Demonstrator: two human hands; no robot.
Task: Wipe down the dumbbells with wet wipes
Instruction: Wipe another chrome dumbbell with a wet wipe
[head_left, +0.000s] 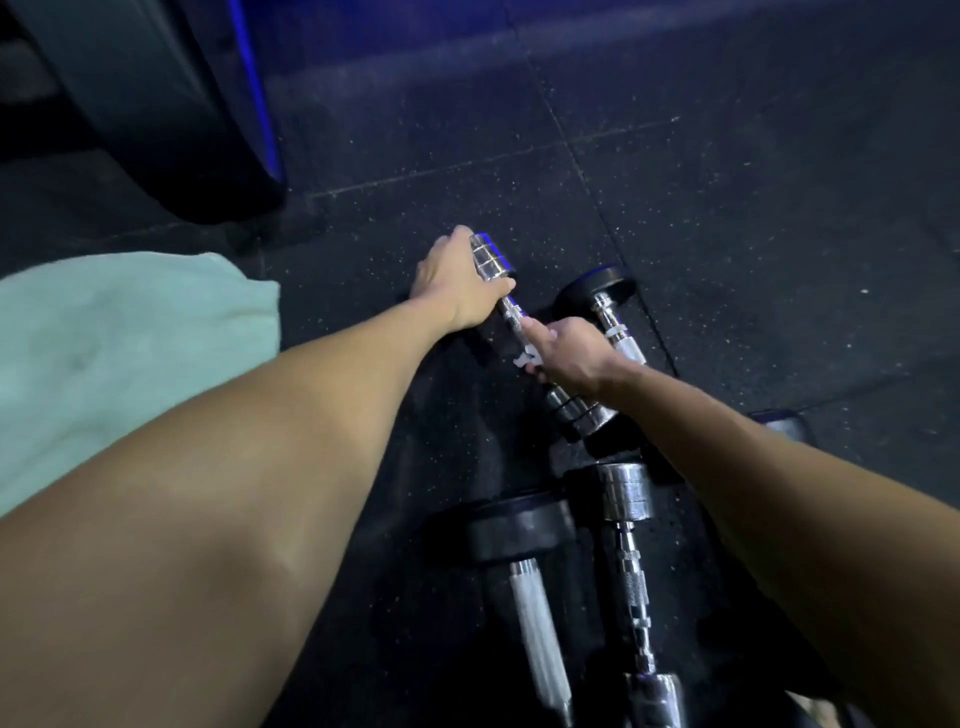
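The chrome dumbbell (540, 343) lies on the dark floor (727, 208), long axis running from near right to far left, another dumbbell (613, 322) just beside it. The left hand (457, 286) grips its far head; the right hand (566, 353) pinches a wet wipe (525, 358) on the handle. Open floor lies beyond.

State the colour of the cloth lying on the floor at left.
Pale mint-green cloth, seen in the head view.

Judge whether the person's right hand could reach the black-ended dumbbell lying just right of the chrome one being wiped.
Probably yes. The right hand, holding the white wet wipe, is right beside the black-ended dumbbell, with nothing between them.
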